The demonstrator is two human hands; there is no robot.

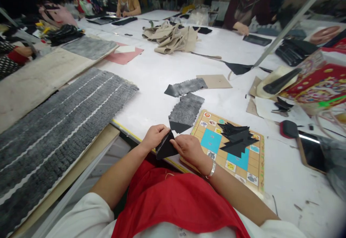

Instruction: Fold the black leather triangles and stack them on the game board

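Between my two hands is a black folded triangular piece (167, 148), held up at the table's near edge. My left hand (155, 136) pinches its upper corner. My right hand (190, 148) grips its right side, the thumb lying against it. Just beyond them a stack of grey fuzzy pieces with zigzag edges and a black pointed end (187, 110) lies on the table. Another grey strip (189, 86) with a black tip rests behind it. To the right, a pile of black triangular pieces (238, 139) sits on a printed game board (204, 131).
Long grey ribbed strips (67, 122) cover a board at the left. A phone (310, 151), a small dark case (288, 129) and a red box (319, 83) stand at the right. Beige fabric pieces (173, 38) lie farther back, and two people sit across the table.
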